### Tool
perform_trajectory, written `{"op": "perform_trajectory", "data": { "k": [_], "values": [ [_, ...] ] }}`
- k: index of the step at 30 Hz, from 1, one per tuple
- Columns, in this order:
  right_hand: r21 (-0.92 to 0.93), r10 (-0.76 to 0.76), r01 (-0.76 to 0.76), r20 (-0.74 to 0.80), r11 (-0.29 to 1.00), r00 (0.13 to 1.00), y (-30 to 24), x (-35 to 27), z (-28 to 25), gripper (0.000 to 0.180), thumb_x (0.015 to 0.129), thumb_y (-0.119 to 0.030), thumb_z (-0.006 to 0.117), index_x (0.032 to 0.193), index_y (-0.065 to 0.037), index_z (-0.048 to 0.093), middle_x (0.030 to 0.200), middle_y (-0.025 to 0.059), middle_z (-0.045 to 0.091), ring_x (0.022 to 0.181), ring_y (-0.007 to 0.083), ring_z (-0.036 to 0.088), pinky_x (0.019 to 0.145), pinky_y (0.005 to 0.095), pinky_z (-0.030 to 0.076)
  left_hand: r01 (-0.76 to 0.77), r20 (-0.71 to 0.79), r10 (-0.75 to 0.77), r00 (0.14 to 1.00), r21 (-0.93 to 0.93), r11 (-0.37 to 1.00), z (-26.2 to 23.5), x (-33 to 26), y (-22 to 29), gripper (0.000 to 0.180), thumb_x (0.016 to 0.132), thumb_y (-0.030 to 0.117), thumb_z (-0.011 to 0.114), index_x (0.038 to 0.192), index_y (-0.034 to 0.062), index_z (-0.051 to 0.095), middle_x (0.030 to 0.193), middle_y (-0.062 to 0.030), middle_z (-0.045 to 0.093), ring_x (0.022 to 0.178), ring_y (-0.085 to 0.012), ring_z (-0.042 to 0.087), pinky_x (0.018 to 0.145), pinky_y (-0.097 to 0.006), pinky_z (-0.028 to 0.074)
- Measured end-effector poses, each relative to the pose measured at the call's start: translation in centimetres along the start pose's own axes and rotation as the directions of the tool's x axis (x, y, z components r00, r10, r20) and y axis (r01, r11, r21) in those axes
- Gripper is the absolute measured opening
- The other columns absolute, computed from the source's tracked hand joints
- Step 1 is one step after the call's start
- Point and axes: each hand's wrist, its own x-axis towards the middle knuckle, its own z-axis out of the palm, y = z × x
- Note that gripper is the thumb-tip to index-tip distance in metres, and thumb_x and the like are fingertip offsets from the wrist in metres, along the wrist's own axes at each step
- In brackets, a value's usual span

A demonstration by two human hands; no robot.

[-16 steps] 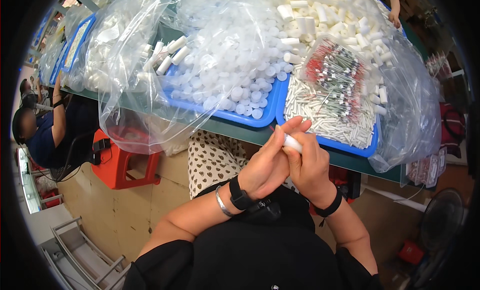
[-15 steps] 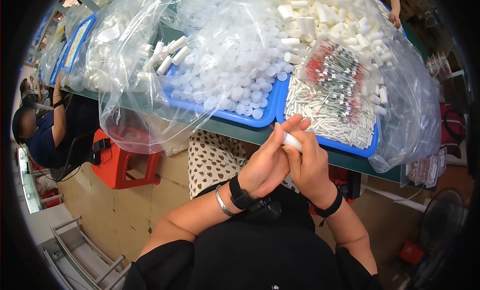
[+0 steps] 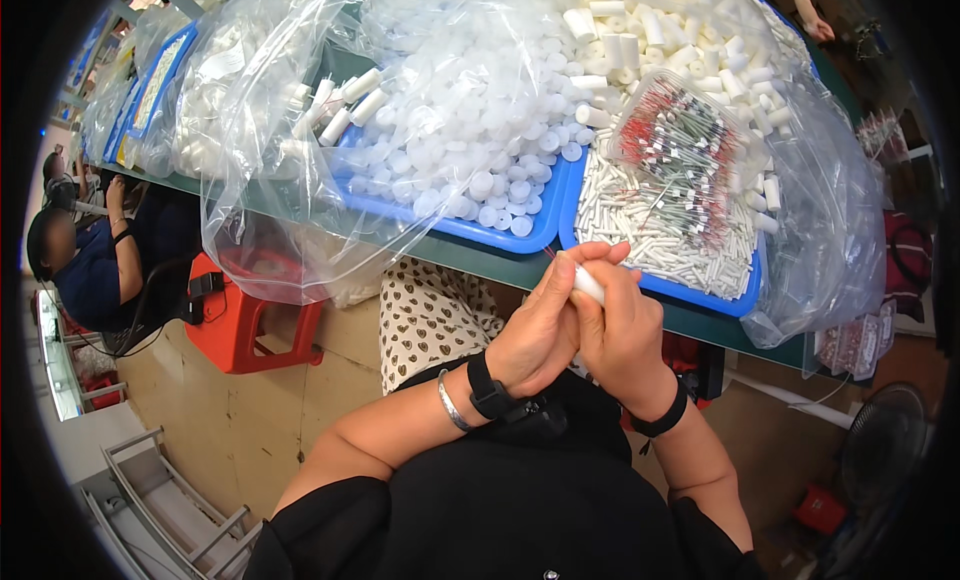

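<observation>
Both hands meet just below the table's front edge. My left hand point(image 3: 543, 325) and my right hand point(image 3: 622, 332) pinch a small white plastic tube point(image 3: 588, 283) between their fingertips, and a thin red wire shows at its tip. Directly beyond them a blue tray point(image 3: 700, 292) holds many white tubes and a clear bag of red-tipped thin parts point(image 3: 683, 140). To its left another blue tray point(image 3: 500, 237) is filled with small round white caps point(image 3: 480, 130).
Large clear plastic bags point(image 3: 270, 140) of white parts cover the green table point(image 3: 480, 262). A red stool point(image 3: 245, 320) stands under it. Another person in dark blue point(image 3: 85, 265) sits at far left. A fan point(image 3: 880, 450) is at lower right.
My hands have stayed together on the white tube, with only slight finger shifts.
</observation>
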Motion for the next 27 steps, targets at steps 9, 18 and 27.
{"op": "perform_trajectory", "data": {
  "k": [9, 18, 27],
  "values": [
    [0.178, 0.133, -0.131, -0.002, 0.975, 0.991, -0.3, 0.0, 0.5, 0.019, 0.096, -0.010, 0.060, 0.109, 0.002, 0.054, 0.088, 0.0162, 0.066, 0.073, 0.0307, 0.066, 0.063, 0.0361, 0.051, -0.022, -0.036, 0.030, 0.999, 0.194, 0.981, 0.4, -0.3, 0.5, 0.069, 0.102, 0.056, 0.025, 0.151, 0.0083, 0.023, 0.153, -0.0145, 0.034, 0.137, -0.0300, 0.040, 0.113, -0.043, 0.035],
    [0.663, 0.385, -0.747, 0.702, -0.048, 0.599, -0.1, 1.3, -1.4, 0.042, 0.107, -0.037, 0.036, 0.112, 0.001, 0.054, 0.070, 0.0016, 0.053, 0.046, 0.0015, 0.031, 0.042, 0.0171, 0.027, 0.042, -0.064, -0.024, 0.998, 0.295, 0.955, 0.3, -0.3, 3.2, 0.064, 0.105, 0.050, 0.025, 0.149, 0.0031, 0.031, 0.151, -0.0148, 0.037, 0.132, -0.0264, 0.045, 0.109, -0.040, 0.041],
    [0.704, 0.413, -0.683, 0.573, 0.194, 0.708, 0.1, 0.3, -0.2, 0.038, 0.107, -0.036, 0.039, 0.106, -0.001, 0.054, 0.068, 0.0006, 0.050, 0.047, 0.0048, 0.035, 0.044, 0.0218, 0.031, 0.019, -0.017, -0.014, 1.000, 0.328, 0.944, 0.3, 0.4, 2.6, 0.061, 0.107, 0.045, 0.023, 0.146, 0.0006, 0.035, 0.148, -0.0139, 0.042, 0.134, -0.0279, 0.044, 0.110, -0.041, 0.039]
  ]
}}
